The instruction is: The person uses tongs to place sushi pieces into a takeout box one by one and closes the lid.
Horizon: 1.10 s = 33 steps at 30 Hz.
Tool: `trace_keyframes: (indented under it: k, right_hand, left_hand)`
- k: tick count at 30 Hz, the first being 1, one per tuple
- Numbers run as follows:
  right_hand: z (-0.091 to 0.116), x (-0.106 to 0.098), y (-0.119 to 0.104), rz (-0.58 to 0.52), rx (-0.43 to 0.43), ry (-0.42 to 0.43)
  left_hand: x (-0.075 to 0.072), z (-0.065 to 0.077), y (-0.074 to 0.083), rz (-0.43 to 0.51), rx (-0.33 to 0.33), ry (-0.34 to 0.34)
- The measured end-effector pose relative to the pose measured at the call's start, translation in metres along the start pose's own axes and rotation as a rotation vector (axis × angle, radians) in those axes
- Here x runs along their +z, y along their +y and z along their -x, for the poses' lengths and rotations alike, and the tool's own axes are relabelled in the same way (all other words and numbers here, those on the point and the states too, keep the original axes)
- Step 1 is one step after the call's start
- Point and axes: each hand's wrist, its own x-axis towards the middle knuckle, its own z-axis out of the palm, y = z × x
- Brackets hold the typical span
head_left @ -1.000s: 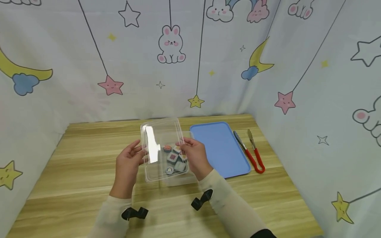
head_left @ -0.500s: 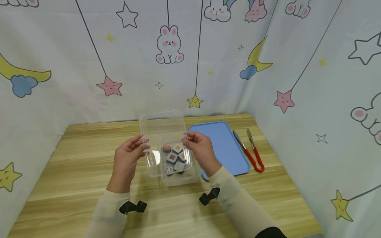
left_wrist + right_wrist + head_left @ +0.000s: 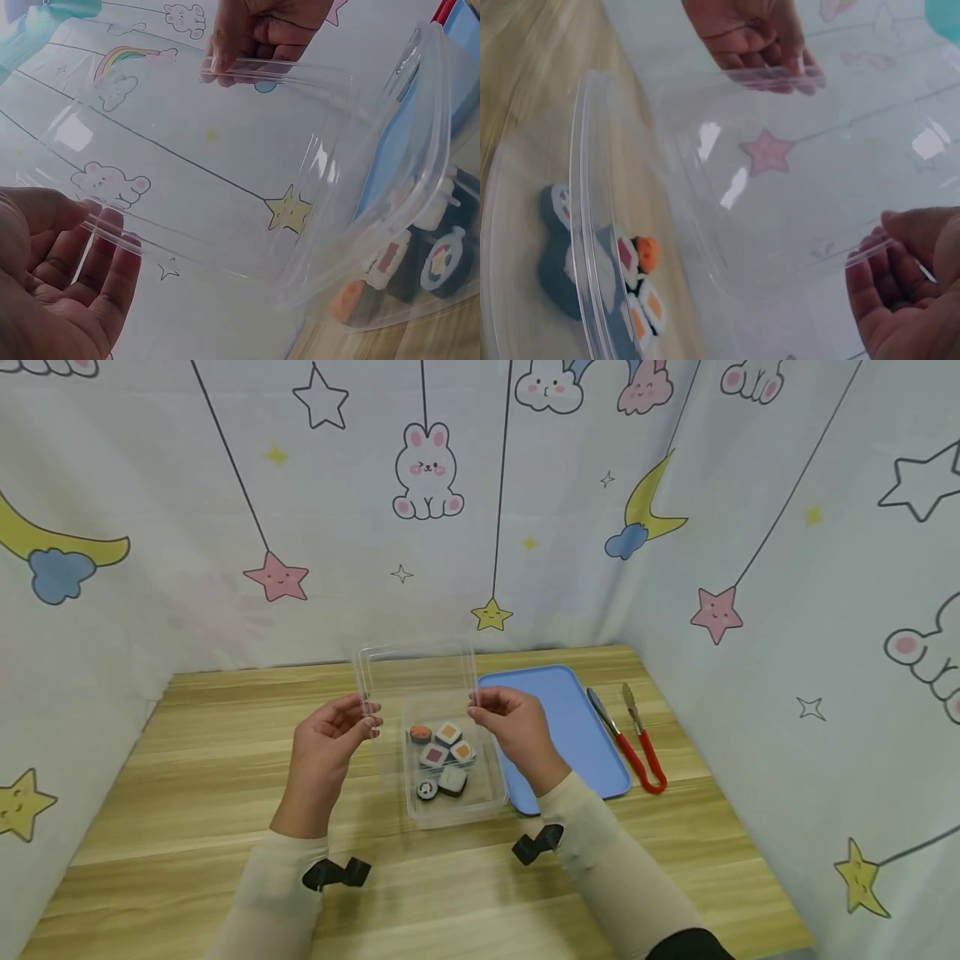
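My left hand (image 3: 318, 752) and right hand (image 3: 521, 735) pinch opposite side edges of a clear plastic lid (image 3: 416, 670). It is tilted up above a clear plastic container (image 3: 457, 817) on the table. Inside the container lie several sushi pieces (image 3: 433, 756): squares with orange or dark red centres, a small round one and an orange-topped one. In the left wrist view, my left thumb and fingers (image 3: 112, 232) are on the near edge of the lid, and the far edge is in my right hand (image 3: 262, 34). The right wrist view shows the lid (image 3: 780, 202) apart from the container (image 3: 592, 225).
A blue tray (image 3: 566, 735) lies right of the container, partly behind my right hand. Beyond it, spread tongs with red handles (image 3: 637, 760) lie on the wooden table (image 3: 202, 793). White curtains (image 3: 337, 527) printed with rabbits and stars stand at the back and sides.
The lid has risen and tilted back, so more of the sushi shows uncovered. My right hand has moved right and slightly up; my left has risen a little.
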Motion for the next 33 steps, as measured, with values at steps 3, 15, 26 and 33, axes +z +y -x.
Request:
trace_keyframes:
  k: [3, 15, 26, 33]
  right_hand:
    - [0.000, -0.004, 0.001, 0.030, -0.011, 0.002]
    - [0.004, -0.012, 0.012, 0.157, -0.124, 0.067]
    - [0.010, -0.016, 0.024, 0.119, -0.078, 0.113]
    - [0.013, -0.019, 0.037, 0.168, -0.064, 0.115]
  left_hand:
    - [0.001, -0.001, -0.001, -0.012, 0.032, -0.015]
    - [0.007, 0.002, -0.005, -0.151, 0.073, -0.029]
    - [0.010, 0.008, -0.025, -0.151, 0.105, -0.129]
    - [0.010, 0.012, -0.043, -0.271, 0.122, -0.140]
